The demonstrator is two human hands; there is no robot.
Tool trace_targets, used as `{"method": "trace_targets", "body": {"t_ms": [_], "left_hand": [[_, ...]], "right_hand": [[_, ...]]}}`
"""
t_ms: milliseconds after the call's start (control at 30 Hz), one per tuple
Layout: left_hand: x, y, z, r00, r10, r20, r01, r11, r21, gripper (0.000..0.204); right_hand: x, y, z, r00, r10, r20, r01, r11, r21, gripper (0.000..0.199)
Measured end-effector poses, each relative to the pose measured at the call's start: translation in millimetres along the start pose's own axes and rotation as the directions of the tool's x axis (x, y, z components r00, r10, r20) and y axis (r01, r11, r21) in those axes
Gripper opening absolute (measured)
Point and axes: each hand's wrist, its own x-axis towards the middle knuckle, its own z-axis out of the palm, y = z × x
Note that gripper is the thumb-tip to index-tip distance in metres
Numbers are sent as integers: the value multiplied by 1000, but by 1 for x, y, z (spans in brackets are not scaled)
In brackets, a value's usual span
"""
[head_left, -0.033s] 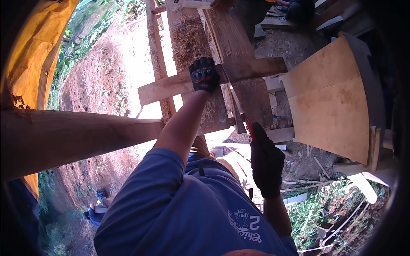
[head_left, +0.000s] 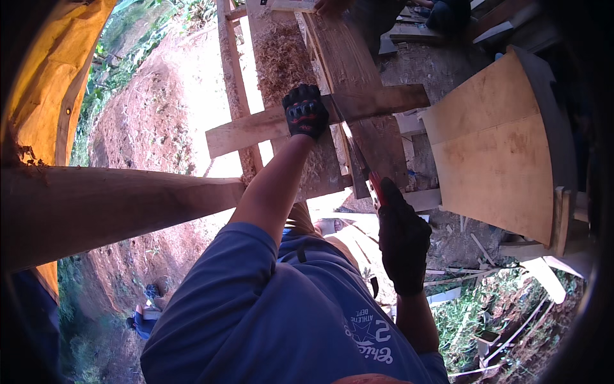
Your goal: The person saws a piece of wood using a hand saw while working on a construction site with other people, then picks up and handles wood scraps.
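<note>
A narrow wooden board [head_left: 390, 101] lies crosswise over wider planks. My left hand [head_left: 306, 112], in a black glove with red trim, is closed over this board left of the saw, its fingertips hidden. My right hand [head_left: 404, 246], also in a black glove, is wrapped round the red handle of a handsaw [head_left: 377, 185]. The thin saw blade runs forward from the handle to the board, meeting it just right of my left hand. How deep the blade sits in the wood I cannot tell.
A wide plank [head_left: 345, 51] and another covered in shavings [head_left: 281, 57] support the board. At left juts a thick beam [head_left: 128, 195]; at right stands a plywood panel [head_left: 492, 141]. A person's hand [head_left: 331, 6] rests at the far plank end. Another person [head_left: 142, 323] is lower left.
My right hand and the saw have shifted slightly forward and to the right. My left hand stays on the board, almost unmoved.
</note>
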Motion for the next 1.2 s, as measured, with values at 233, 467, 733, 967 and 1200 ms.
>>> {"method": "trace_targets", "body": {"t_ms": [233, 467, 733, 967, 1200], "left_hand": [[1, 11, 2, 999, 39, -3, -39, 999, -24, 29], [2, 9, 0, 996, 44, -81, -48, 997, -52, 19], [0, 6, 1, 999, 23, -24, -23, 1000, -6, 24], [-2, 12, 1, 1000, 3, 29, -3, 1000, 1, 29], [-1, 4, 3, 997, 42, -61, -46, 996, -71, 24]], "right_hand": [[78, 58, 57, 989, -143, -36, 138, 983, -124, 42], [35, 5, 84, 972, 202, -116, -115, 850, 514, 53], [56, 8, 60, 958, 257, -128, -121, 767, 631, 36], [15, -27, 26, 969, 236, -79, -185, 893, 410, 41], [-26, -25, -13, 949, 316, 5, -292, 873, 390, 44]]}}
